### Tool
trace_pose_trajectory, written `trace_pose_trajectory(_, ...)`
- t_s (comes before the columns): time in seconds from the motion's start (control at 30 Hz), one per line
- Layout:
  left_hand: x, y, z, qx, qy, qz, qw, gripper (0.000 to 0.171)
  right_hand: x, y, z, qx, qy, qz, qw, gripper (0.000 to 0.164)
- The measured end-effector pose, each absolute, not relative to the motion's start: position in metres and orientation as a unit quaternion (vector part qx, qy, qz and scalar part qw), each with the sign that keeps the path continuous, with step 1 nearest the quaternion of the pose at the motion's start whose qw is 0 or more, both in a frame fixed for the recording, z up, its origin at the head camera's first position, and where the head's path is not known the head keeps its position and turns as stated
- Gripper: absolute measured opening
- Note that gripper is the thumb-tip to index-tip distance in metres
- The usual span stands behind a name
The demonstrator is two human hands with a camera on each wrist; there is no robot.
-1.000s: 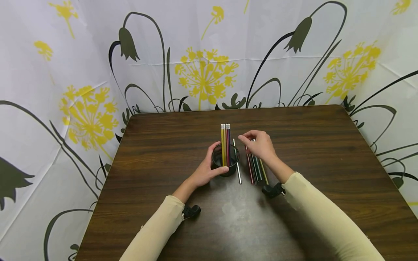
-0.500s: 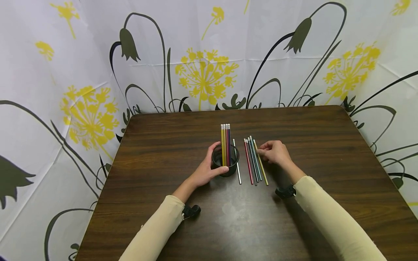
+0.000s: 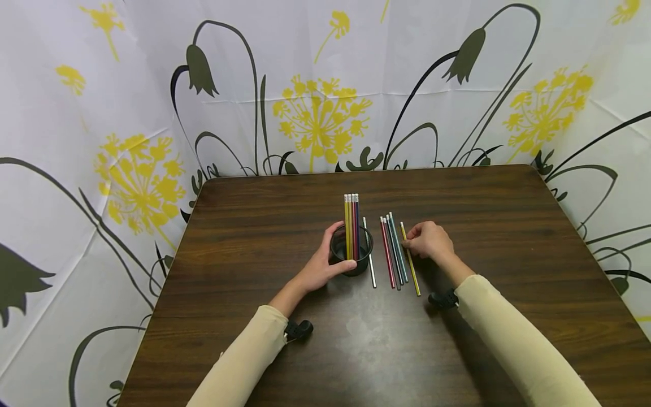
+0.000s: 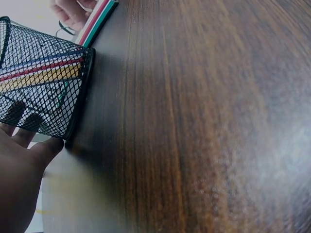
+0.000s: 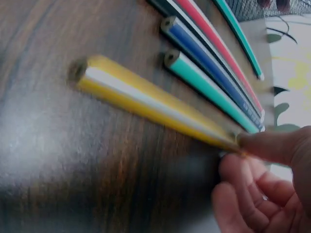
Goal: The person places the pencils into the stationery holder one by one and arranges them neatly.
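Observation:
My left hand (image 3: pixel 319 268) holds a black mesh pencil cup (image 4: pixel 41 80), its fingers and thumb around the cup's side. Several pencils (image 3: pixel 351 226) stand upright in the cup, eraser ends up. Between the thumb and fingers of my right hand (image 3: pixel 431 242) is a yellow pencil (image 5: pixel 146 103), pinched towards its eraser end. Left of it on the table lie a green pencil (image 5: pixel 209 90), a blue pencil (image 5: pixel 201 60), a red pencil (image 3: pixel 387 251) and a dark one, side by side. A lone pencil (image 3: pixel 371 260) lies close against the cup's right side.
The brown wood-grain table (image 3: pixel 244 226) runs back to a white curtain (image 3: pixel 407 45) with yellow and grey-green flower prints. Black wrist cameras (image 3: pixel 299 330) sit at both wrists, below pale yellow sleeves (image 3: pixel 508 333).
My right hand has gone from above the loose pencils to their right side and pinched the yellow pencil, which has shifted apart from the row. My left hand and the cup have stayed in place.

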State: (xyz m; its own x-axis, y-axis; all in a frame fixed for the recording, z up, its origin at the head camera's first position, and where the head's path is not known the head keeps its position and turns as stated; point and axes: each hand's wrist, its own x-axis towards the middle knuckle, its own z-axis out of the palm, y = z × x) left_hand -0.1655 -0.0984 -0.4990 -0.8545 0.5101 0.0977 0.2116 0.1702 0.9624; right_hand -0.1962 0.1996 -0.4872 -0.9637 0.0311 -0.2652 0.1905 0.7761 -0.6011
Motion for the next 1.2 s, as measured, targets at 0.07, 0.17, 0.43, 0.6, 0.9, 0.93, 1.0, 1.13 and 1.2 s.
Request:
trace_pose_trajectory(0.07, -0.165, -0.099, -0.499, 0.236, 0.756, 0.598, 0.127, 0.089, -0.194, 0.196, -0.484, 0.064, 0.943, -0.304, 0.117, 0.019)
trace_pose_trajectory(0.17, -0.165, -0.099, -0.499, 0.233, 0.757, 0.597, 0.128, 0.089, -0.192, 0.193, -0.484, 0.074, 0.952, -0.277, 0.104, 0.018)
trace_pose_trajectory(0.43, -0.162, -0.100, -0.499, 0.238, 0.753, 0.601, 0.125, 0.090, -0.189, 0.191, -0.487, 0.092, 0.955, -0.265, 0.100, 0.018)
trace_pose_trajectory(0.6, -0.163, -0.099, -0.499, 0.237, 0.756, 0.596, 0.125, 0.090, -0.188, 0.194, -0.480, 0.093, 0.948, -0.281, 0.117, 0.019)
trace_pose_trajectory(0.9, -0.165, -0.099, -0.498, 0.232, 0.760, 0.594, 0.126, 0.090, -0.186, 0.196, -0.436, 0.061, 0.939, -0.336, 0.026, 0.021)
trace_pose_trajectory(0.93, -0.165, -0.099, -0.498, 0.232, 0.760, 0.594, 0.126, 0.090, -0.186, 0.195, -0.429, 0.054, 0.936, -0.348, 0.011, 0.021)
trace_pose_trajectory(1.0, -0.164, -0.099, -0.498, 0.233, 0.758, 0.596, 0.127, 0.089, -0.185, 0.191, -0.417, 0.036, 0.926, -0.375, -0.020, 0.020)
trace_pose_trajectory(1.13, -0.165, -0.099, -0.499, 0.238, 0.756, 0.597, 0.124, 0.087, -0.180, 0.179, -0.393, -0.005, 0.894, -0.437, -0.100, 0.019)
trace_pose_trajectory(1.2, -0.165, -0.099, -0.500, 0.241, 0.755, 0.597, 0.122, 0.087, -0.176, 0.171, -0.383, -0.029, 0.870, -0.471, -0.142, 0.019)
